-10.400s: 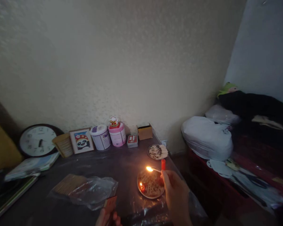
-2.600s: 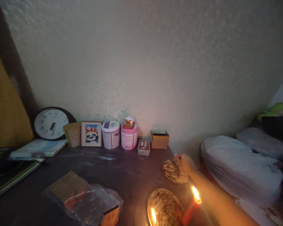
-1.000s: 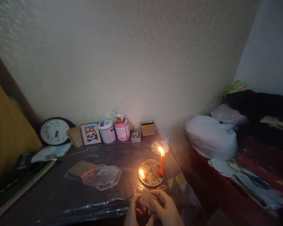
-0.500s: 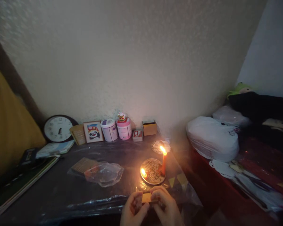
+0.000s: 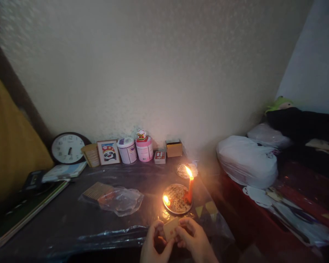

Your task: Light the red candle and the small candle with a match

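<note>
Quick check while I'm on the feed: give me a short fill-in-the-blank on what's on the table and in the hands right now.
1. Both hands, the left hand and the right hand, hold a small ____ between them.
2. The red candle standing at the plate is ____.
3. The wall clock leans at the table's far ____ end.
4. The figurine sits on top of the ____ tub.

Missing words: matchbox; lit; left; pink

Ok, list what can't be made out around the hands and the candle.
- Matchbox, head view: print unreadable in the dim light, part covered by left hand and right hand.
- Any match in the fingers: too small and dark to tell.
- Both wrists: cut off by the bottom edge.
- Plate contents beside the red candle: glare blurs them.
</note>
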Demonstrator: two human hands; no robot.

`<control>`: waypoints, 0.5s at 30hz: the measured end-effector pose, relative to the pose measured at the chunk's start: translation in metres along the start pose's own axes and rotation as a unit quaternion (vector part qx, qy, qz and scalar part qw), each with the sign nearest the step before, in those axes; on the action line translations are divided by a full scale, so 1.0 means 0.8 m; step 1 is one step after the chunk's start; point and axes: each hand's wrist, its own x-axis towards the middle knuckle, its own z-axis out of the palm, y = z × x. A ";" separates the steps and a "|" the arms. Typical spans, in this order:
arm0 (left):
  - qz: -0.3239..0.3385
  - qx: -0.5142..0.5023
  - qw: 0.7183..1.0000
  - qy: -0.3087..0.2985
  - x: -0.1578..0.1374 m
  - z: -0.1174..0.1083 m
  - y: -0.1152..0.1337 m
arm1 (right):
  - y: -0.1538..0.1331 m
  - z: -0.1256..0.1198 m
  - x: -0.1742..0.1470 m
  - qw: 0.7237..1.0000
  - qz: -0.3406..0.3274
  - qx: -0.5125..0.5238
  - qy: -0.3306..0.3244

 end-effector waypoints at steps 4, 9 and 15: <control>0.015 0.023 1.000 -0.005 -0.001 -0.001 0.004 | 0.007 -0.001 0.005 0.998 0.031 0.051 -0.003; 0.031 0.040 0.999 -0.008 -0.001 -0.002 0.004 | 0.008 -0.004 0.008 0.994 0.063 0.087 -0.004; 0.047 0.062 0.996 -0.036 -0.002 -0.002 0.001 | 0.008 -0.004 0.009 0.993 0.077 0.088 -0.012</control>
